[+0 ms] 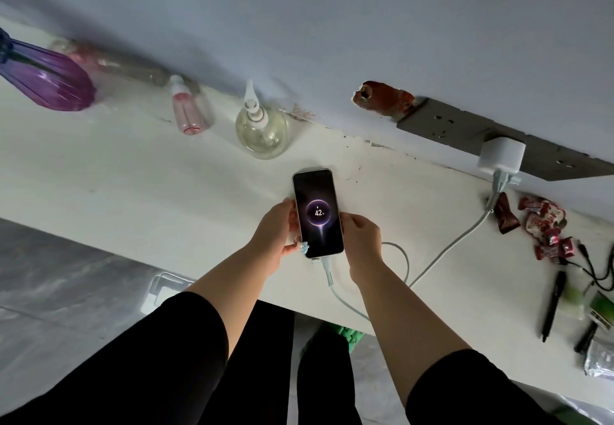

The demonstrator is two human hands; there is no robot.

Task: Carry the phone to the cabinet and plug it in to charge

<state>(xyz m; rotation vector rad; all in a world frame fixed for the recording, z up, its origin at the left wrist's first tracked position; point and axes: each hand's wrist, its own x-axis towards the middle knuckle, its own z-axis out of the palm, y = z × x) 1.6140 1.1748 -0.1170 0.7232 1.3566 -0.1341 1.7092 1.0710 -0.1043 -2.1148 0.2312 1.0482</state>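
Note:
The phone (317, 213) lies face up on the white cabinet top (133, 185), its screen lit with a charging ring that reads 42%. A pale blue cable (445, 252) is plugged into its bottom end and loops right up to a white charger (501, 155) in the grey wall socket strip (465, 132). My left hand (282, 228) grips the phone's left edge. My right hand (360, 238) grips its right edge. Both forearms reach in from below in black sleeves.
Along the wall stand a purple vase (46, 75), a small pink spray bottle (187, 109) and a round clear pump bottle (260, 129). Red candy wrappers (541, 222), black pens (553, 305) and cords lie at the right. Grey floor shows below the cabinet edge.

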